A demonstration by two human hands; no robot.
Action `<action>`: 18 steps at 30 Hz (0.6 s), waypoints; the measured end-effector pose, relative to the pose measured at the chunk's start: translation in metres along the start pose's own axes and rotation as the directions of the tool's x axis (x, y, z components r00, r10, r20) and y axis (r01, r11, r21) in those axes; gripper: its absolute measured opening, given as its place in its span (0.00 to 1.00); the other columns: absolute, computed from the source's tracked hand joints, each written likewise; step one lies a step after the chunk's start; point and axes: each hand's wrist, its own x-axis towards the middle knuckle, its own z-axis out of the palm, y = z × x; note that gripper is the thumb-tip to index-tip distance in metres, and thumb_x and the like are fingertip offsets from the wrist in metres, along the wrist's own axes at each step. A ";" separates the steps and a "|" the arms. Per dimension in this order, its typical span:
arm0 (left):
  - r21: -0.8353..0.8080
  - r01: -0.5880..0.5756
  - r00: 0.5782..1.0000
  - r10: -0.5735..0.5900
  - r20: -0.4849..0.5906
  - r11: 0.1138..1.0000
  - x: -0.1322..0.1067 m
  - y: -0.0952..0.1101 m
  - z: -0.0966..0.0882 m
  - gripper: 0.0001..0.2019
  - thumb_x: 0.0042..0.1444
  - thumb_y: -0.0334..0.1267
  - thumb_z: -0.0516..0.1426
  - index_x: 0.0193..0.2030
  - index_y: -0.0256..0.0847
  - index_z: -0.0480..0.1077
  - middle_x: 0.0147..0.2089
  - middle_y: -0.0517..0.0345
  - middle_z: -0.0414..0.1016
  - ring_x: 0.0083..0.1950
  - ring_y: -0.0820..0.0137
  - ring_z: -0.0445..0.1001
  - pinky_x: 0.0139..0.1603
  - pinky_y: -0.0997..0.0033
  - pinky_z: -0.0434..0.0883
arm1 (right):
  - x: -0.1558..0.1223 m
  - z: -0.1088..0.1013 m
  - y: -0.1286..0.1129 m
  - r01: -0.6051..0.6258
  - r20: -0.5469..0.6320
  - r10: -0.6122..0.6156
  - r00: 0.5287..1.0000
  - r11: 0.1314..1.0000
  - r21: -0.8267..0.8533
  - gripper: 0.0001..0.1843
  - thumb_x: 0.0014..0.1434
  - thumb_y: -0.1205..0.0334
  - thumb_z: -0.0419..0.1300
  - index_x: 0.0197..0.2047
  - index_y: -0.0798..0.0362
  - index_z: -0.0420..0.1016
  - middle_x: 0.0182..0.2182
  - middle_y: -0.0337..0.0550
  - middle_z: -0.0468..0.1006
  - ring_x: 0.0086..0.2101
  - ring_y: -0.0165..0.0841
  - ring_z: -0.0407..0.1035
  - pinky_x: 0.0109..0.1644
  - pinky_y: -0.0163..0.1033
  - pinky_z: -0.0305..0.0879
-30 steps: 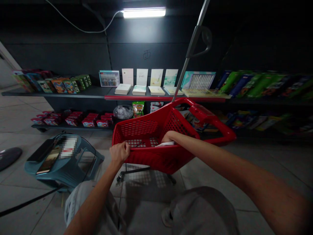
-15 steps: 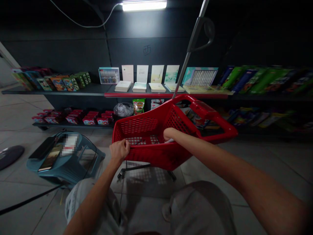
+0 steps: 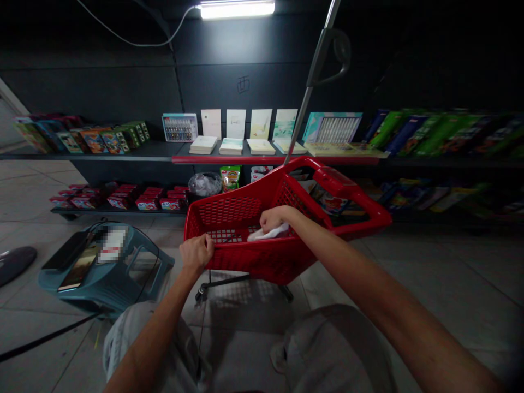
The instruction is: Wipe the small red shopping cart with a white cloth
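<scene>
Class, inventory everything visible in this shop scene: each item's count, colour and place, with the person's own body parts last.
Strip light: one, white, top of the back wall.
Shelves: two tiers, black, along the back wall.
Booklet stacks: four, pale, upper shelf centre.
Boxes: many, mainly green and blue, upper shelf right.
Red boxes: many, red, lower shelf left.
Shopping basket: one, red, on wheels, centre.
Cloth: one, white, inside the basket.
Stool: one, teal, floor left.
Phone: one, dark, on the stool.
Left hand: one, gripping the basket's near rim.
Right hand: one, on the cloth.
</scene>
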 end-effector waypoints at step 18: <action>0.092 0.034 0.995 -0.042 0.087 0.995 0.017 0.020 -0.003 0.35 0.73 0.47 0.35 0.39 0.36 0.82 0.39 0.38 0.84 0.41 0.57 0.83 0.38 0.66 0.63 | -0.113 0.055 0.027 0.232 -0.913 -0.220 0.342 0.962 -0.145 0.08 0.55 0.67 0.61 0.37 0.48 0.68 0.36 0.43 0.73 0.40 0.38 0.71 0.49 0.44 0.71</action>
